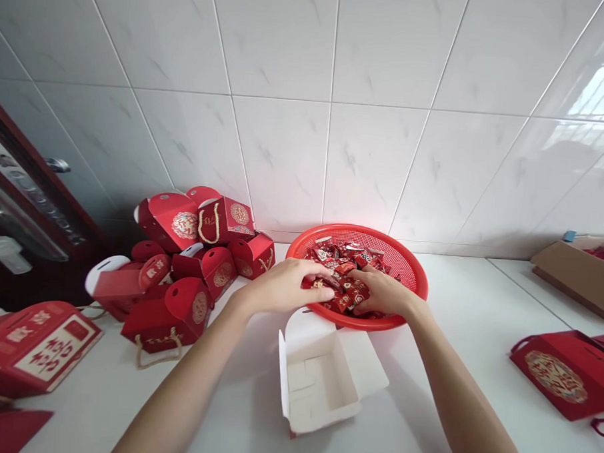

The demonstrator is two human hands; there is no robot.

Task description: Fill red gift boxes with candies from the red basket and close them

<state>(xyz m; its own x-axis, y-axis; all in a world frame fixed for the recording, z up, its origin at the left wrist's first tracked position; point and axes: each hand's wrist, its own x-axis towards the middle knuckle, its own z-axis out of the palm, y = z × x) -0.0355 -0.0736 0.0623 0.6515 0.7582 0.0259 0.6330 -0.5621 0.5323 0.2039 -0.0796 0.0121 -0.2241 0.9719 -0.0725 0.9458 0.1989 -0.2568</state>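
A red plastic basket with a perforated wall holds a pile of red wrapped candies. My left hand reaches over its left front rim, thumb and fingers apart around candies at the pile's edge. From the right, my right hand dips into the same pile with its fingers spread among the wrappers; some fingertips are hidden there. Between my forearms, in front of the basket, stands an open gift box, white inside with its flaps folded out. No candy shows inside it.
Closed red gift boxes with rope handles are heaped at the left. A larger-looking red box lies nearer at far left. At right are another red box and a brown cardboard carton. A tiled wall rises behind.
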